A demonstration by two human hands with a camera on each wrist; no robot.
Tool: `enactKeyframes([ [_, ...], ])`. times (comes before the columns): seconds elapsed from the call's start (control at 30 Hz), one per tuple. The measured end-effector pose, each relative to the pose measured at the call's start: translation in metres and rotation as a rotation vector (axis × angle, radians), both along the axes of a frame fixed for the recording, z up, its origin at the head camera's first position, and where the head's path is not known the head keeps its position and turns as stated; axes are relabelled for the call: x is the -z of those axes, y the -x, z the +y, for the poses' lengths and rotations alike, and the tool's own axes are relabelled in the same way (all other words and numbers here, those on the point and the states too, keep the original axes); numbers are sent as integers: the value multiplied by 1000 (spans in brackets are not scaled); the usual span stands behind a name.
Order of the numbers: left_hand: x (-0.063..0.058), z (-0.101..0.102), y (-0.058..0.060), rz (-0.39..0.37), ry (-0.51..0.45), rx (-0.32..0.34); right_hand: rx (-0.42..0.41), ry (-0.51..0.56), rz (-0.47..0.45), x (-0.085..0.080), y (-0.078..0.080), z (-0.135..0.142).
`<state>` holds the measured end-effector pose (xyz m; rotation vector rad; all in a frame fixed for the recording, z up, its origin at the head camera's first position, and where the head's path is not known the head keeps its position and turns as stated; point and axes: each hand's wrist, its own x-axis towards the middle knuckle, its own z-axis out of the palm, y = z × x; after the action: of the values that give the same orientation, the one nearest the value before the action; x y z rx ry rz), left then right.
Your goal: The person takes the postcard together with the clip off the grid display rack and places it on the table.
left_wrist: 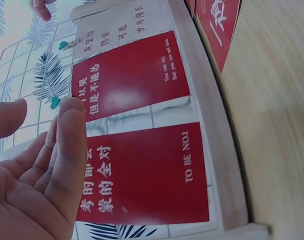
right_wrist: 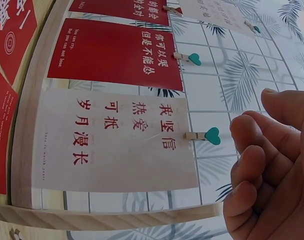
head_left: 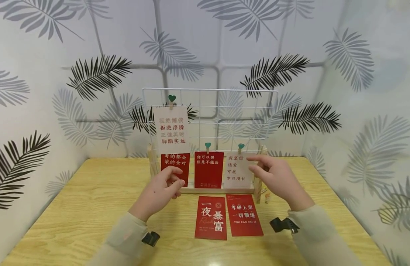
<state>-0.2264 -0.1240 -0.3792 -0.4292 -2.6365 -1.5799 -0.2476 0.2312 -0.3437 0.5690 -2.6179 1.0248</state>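
Observation:
My left hand [head_left: 161, 192] hovers in front of the lower-left red card [left_wrist: 147, 175], its fingers loosely bent and holding nothing. To the right, my right hand [head_left: 279, 179] is beside the white card [right_wrist: 117, 142] at the lower right of the white wire grid rack [head_left: 208, 107]; its fingers are relaxed and nothing is between them. A green heart clip [right_wrist: 207, 136] fixes that white card to the wires. Between the hands hangs a middle red card [head_left: 209, 173] under another heart clip [head_left: 207, 146]. Higher up on the left, a second white card [head_left: 171, 146] hangs from a heart clip [head_left: 172, 99].
Two more red cards lie flat on the wooden table [head_left: 92, 221] before the rack: a left one [head_left: 205, 234] and a right one [head_left: 241, 231]. Small clips [head_left: 267, 198] lie by the rack's right foot. A leaf-patterned curtain [head_left: 208, 48] stands behind.

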Motion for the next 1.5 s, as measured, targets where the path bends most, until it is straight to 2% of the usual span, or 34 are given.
enactKeyframes([
  [0.2, -10, -7, 2, 42, 42, -15, -6, -20, 10, -8, 4, -6],
  [0.47, -19, -18, 6, 145, 124, -20, -54, 1, 15, -17, 9, -21],
  [0.8, -30, -31, 7, 185, 180, -37, -79, -11, 81, -33, 16, -41],
  [1.07, -40, -38, 11, 241, 204, -44, -85, -11, 78, -49, 22, -55],
  [1.23, -43, -42, 13, 246, 221, -61, -93, -16, 68, -61, 24, -63],
  [1.5, -49, -53, 19, 247, 177, -89, -146, -81, 118, -84, 31, -80],
])
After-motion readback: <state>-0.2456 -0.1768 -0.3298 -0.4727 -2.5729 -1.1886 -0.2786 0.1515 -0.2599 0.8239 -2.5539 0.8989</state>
